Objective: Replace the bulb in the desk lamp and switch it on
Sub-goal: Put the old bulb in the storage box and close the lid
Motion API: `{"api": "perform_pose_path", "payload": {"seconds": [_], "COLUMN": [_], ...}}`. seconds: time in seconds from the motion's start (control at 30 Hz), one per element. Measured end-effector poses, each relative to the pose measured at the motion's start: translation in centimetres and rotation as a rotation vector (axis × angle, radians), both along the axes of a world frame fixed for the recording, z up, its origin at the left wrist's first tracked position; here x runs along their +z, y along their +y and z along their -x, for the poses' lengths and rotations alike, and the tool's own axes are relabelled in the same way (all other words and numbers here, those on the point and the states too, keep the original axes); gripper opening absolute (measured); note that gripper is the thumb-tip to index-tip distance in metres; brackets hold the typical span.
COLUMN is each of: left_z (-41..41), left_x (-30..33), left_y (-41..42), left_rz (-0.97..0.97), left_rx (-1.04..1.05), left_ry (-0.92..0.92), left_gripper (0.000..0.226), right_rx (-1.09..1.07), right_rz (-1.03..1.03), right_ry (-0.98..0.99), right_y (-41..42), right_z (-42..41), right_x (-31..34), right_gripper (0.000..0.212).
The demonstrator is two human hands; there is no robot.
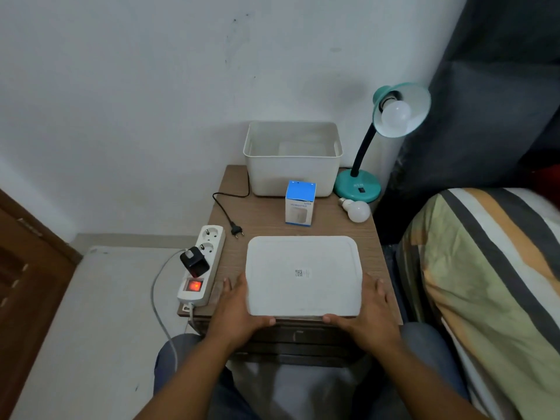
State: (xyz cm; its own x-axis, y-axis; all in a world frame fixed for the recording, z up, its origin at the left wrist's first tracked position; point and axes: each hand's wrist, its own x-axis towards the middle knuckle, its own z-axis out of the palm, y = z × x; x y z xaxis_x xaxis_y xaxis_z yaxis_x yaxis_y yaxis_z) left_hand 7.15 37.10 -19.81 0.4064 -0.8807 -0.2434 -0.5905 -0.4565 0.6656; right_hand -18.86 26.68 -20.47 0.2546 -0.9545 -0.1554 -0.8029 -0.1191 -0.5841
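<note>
Head view: left hand (pixel 239 310) and right hand (pixel 371 313) clasping the near corners of a white lid (pixel 303 275) lying flat on the wooden table (pixel 266 219), fingers along its sides, thumbs curled over its near edge. Beyond the right hand, a loose bulb (pixel 357 210) lying on the table just beside the teal desk lamp (pixel 359 184), another bulb (pixel 395 115) seated in its shade. Beyond the left hand, the lamp's plug (pixel 237 230) lying unplugged, near a power strip (pixel 201 265) with switch glowing red. Farther ahead, a blue box (pixel 300 203) and an open white bin (pixel 292 159).
</note>
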Motion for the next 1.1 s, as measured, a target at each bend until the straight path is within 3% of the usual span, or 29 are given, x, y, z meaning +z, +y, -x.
{"api": "perform_pose_path", "payload": {"seconds": [0.43,0.57,0.67,0.77,0.87,1.0,1.03,1.1], "left_z": [0.2,0.3,-0.2,-0.3,-1.2,-3.4,-4.0,-5.5], "left_x": [0.5,1.2,1.5,2.3,3.5,6.0,6.7,8.2], "left_y": [-0.8,-1.2,-1.7,-2.7,-5.3,-10.4,-11.8,-14.6], "left_rz": [-0.213,-0.247,-0.244,-0.180,-0.072,0.077,0.105,0.156], "left_rx": [-0.059,-0.060,-0.074,-0.062,-0.025,0.050,0.074,0.114], "left_ry": [-0.185,-0.156,-0.090,-0.124,-0.097,-0.061,-0.053,-0.050], "left_gripper": [0.125,0.125,0.128,0.128,0.107,0.073,0.072,0.089], "right_rx": [0.023,0.053,0.012,-0.079,-0.113,-0.124,-0.127,-0.148], "right_rz": [0.008,-0.030,-0.027,0.053,0.107,0.142,0.144,0.145], "right_ry": [0.121,0.108,0.039,-0.024,-0.020,-0.013,-0.012,-0.006], "right_y": [0.3,0.1,-0.7,-2.5,-5.4,-10.2,-11.3,-13.3], "right_z": [-0.3,-0.1,-0.1,-0.3,-0.9,-1.9,-2.1,-2.6], "right_x": [-0.6,-0.4,-0.1,0.6,1.8,2.9,3.2,3.8], "right_gripper": [0.135,0.136,0.126,0.101,0.078,0.075,0.076,0.074]}}
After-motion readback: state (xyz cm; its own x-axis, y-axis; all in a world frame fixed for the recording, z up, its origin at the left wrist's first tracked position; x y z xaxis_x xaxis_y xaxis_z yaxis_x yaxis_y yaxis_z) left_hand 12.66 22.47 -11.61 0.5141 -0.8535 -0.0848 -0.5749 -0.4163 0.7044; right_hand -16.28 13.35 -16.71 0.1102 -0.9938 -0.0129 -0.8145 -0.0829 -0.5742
